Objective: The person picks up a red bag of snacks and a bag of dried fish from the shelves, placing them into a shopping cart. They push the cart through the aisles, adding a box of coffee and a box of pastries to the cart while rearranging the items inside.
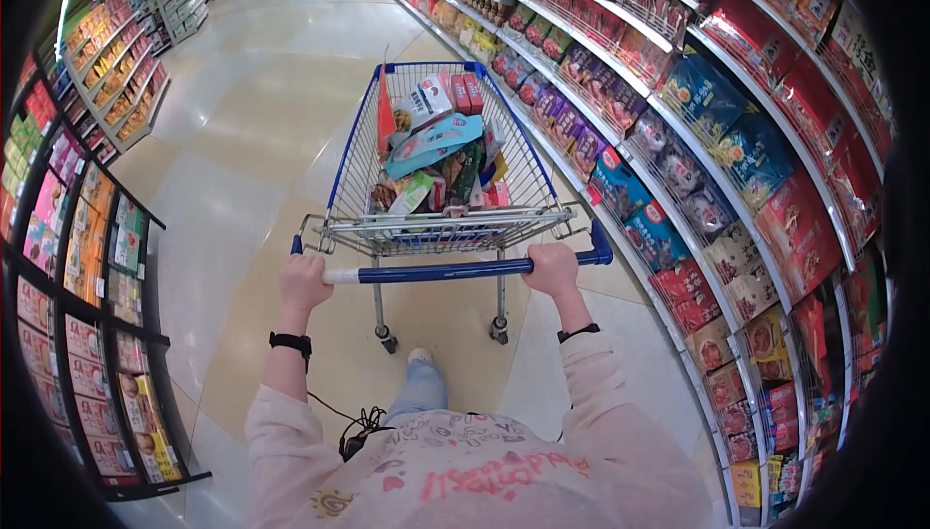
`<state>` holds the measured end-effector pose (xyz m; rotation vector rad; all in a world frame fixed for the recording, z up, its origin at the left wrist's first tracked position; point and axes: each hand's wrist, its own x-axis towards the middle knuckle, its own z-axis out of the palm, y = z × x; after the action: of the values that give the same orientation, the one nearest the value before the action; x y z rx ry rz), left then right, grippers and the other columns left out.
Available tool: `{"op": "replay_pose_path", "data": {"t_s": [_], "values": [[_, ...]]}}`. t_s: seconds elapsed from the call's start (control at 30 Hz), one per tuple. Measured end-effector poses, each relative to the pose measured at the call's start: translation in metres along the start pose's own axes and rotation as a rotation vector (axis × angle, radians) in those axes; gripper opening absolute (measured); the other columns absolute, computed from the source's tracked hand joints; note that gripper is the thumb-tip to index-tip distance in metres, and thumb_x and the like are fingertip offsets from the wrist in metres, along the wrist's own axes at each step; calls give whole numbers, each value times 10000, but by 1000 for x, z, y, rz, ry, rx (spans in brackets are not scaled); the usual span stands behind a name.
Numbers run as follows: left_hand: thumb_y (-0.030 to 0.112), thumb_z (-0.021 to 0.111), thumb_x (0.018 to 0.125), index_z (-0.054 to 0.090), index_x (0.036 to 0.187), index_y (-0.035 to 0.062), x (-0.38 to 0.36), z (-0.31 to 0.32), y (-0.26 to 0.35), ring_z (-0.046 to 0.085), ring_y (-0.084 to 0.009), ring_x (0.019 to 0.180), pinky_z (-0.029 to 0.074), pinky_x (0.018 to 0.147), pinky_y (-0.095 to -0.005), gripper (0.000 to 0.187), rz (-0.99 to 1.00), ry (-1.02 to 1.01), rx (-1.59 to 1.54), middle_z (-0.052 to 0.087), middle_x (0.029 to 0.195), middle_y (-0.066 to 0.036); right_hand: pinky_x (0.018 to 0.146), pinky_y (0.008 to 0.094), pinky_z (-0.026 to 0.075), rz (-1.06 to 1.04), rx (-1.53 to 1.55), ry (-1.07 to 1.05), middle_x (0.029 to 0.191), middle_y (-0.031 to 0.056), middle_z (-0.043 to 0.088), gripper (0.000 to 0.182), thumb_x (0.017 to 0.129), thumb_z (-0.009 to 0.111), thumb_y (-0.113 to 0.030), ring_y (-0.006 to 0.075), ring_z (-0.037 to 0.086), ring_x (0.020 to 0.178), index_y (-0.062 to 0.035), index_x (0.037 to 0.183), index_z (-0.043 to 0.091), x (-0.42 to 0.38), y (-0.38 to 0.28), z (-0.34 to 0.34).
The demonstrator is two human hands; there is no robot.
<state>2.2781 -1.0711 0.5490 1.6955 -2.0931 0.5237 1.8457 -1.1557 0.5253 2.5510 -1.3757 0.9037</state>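
Note:
A wire shopping cart (pixel 349 166) with blue trim stands straight in front of me. Its blue handle bar (pixel 446 270) runs across at waist height. My left hand (pixel 305 282) is wrapped round the left end of the bar, beside a whitish section. Toward the bar's right end, my right hand (pixel 554 269) grips it in a closed fist. Inside the basket lie a light-blue package (pixel 436 141), a white package (pixel 429 101), red boxes (pixel 466 93) and several other packets. An orange-red pointed item (pixel 386 112) leans at the basket's left side.
Long shelves of bagged goods (pixel 697 209) line the right side, close to the cart. A black rack of boxed goods (pixel 87 287) stands at the left, with another shelf (pixel 118 74) farther ahead. Tiled floor (pixel 262 74) stretches forward between them.

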Motion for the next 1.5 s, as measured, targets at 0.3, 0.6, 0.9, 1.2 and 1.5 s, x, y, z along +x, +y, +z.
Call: {"op": "replay_pose_path", "data": {"t_s": [0.3, 0.6, 0.9, 1.2, 1.5], "values": [[105, 601, 500, 461, 556, 108, 73, 57, -96, 523, -258, 540, 426, 546, -355, 151, 19, 20, -11, 506, 542, -68, 474, 366, 416, -16, -21, 11, 515, 41, 512, 170, 559, 645, -187, 243, 542, 500, -130, 540, 487, 107, 6, 74], [103, 606, 497, 459, 554, 112, 149, 116, -194, 520, -258, 535, 423, 562, -360, 158, 18, 31, -13, 507, 540, -63, 499, 344, 427, -45, -43, 20, 524, 29, 519, 172, 561, 642, -194, 228, 550, 509, -142, 572, 479, 219, 14, 155], [88, 609, 487, 464, 564, 111, 236, 189, -278, 509, -266, 544, 417, 583, -363, 166, -41, 46, 9, 500, 538, -61, 503, 348, 430, -94, 3, 57, 533, 39, 519, 188, 517, 648, -206, 231, 553, 519, -132, 572, 484, 336, 49, 247], [81, 603, 502, 461, 569, 115, 314, 271, -367, 498, -269, 566, 402, 575, -373, 160, -90, 0, 43, 502, 565, -53, 523, 333, 427, -103, 76, -2, 551, 37, 522, 174, 512, 632, -177, 224, 554, 538, -126, 572, 477, 461, 75, 328], [81, 605, 541, 455, 567, 120, 410, 332, -444, 496, -262, 555, 399, 561, -364, 158, -96, 21, 77, 493, 558, -53, 562, 319, 434, -147, 84, 3, 578, 25, 530, 183, 508, 622, -180, 206, 562, 572, -120, 593, 473, 580, 112, 411]]}}
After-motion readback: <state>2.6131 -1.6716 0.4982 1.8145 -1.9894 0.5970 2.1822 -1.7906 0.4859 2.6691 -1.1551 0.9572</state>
